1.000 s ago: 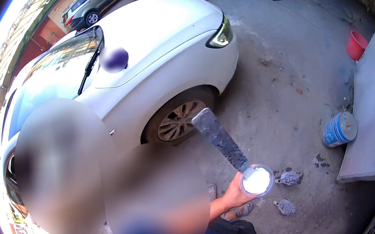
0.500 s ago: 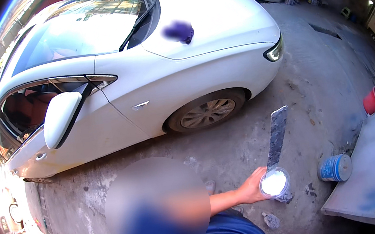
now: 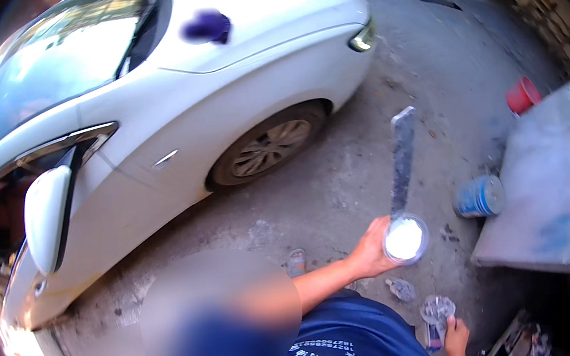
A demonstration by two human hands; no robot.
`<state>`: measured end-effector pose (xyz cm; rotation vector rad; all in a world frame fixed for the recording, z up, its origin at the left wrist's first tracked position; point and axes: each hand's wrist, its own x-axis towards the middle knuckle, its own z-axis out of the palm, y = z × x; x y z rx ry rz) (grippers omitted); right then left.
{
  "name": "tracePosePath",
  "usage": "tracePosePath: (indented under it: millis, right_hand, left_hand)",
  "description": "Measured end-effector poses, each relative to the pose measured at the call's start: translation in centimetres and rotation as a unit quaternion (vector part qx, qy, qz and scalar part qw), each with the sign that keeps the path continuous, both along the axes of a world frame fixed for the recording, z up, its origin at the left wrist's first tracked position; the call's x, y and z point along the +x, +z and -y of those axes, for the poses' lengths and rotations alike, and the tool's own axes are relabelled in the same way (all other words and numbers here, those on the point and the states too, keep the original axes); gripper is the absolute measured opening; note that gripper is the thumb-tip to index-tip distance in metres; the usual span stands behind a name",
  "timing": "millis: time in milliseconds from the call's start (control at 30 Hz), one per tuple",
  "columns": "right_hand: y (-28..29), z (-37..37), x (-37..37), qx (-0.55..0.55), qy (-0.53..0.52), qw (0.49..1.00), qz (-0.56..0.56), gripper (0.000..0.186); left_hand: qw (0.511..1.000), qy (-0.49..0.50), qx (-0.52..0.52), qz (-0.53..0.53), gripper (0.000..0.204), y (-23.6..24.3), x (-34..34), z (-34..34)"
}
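Observation:
My left hand (image 3: 373, 249) is closed around a clear cup (image 3: 404, 239) of white paste, its arm crossing from the lower left. A long, stained flat scraper (image 3: 401, 160) stands up from the cup's far side, tilted slightly right. At the bottom right my right hand (image 3: 456, 338) grips a clear, crumpled-looking plastic object (image 3: 438, 311); its exact kind is hard to tell. A grey crumpled item (image 3: 400, 289) lies on the concrete floor between the two hands.
A white car (image 3: 150, 161) fills the upper left, a blurred purple item (image 3: 206, 28) on its bonnet. On the right are a paint-stained panel (image 3: 546, 198), a blue-and-white bucket (image 3: 477, 196) and a red bucket (image 3: 521, 95). Slatted wooden pieces (image 3: 556, 19) stand by the far wall.
My left hand with the cup and scraper has risen slightly in view since half a second ago. My right hand has come into view at the bottom right, holding the plastic object.

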<state>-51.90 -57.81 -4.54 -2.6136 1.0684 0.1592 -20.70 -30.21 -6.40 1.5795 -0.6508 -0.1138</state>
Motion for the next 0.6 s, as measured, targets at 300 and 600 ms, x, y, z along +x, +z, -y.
tracePosePath:
  millis: [300,600]
  right_hand:
    - [21.1,-3.7,8.1,-0.055,0.160,0.972,0.160,0.073]
    - [27.6,-7.0,13.8,-0.143,0.252,0.933,0.212,0.067]
  left_hand:
    - [0.997,-0.065,0.037,-0.014,0.087,0.2,-0.1,1.1]
    - [0.990,-0.131,0.045,0.015,0.084,0.1,-2.5,2.2]
